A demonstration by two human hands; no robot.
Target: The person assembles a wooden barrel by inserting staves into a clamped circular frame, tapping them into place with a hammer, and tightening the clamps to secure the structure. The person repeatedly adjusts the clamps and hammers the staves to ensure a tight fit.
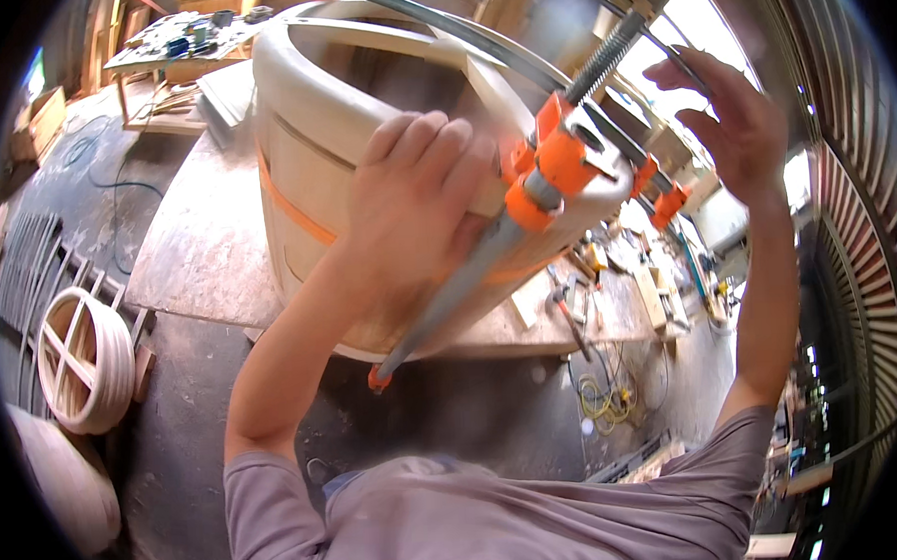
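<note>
A large, rounded pale wooden frame [304,176] stands on the workbench in front of me. Its middle is hollow, and an orange strap [295,209] runs round its side. My left hand [410,197] is closed over the near rim, its fingers curled on the wood beside a pipe clamp [468,274]. This clamp has an orange head and a grey pipe slanting down past the frame's near side. Up at the right, my right hand [737,127] is open beside the clamp's threaded screw [609,58] and thin handle bar, fingers curved and apart from the thumb.
A second clamp bar [458,29] crosses the frame's top. Hand tools and wood pieces lie on the workbench [192,246] at the right, including a hammer [572,320]. Round wooden frames [92,361] stand at the lower left. A yellow cable [609,403] coils on the floor.
</note>
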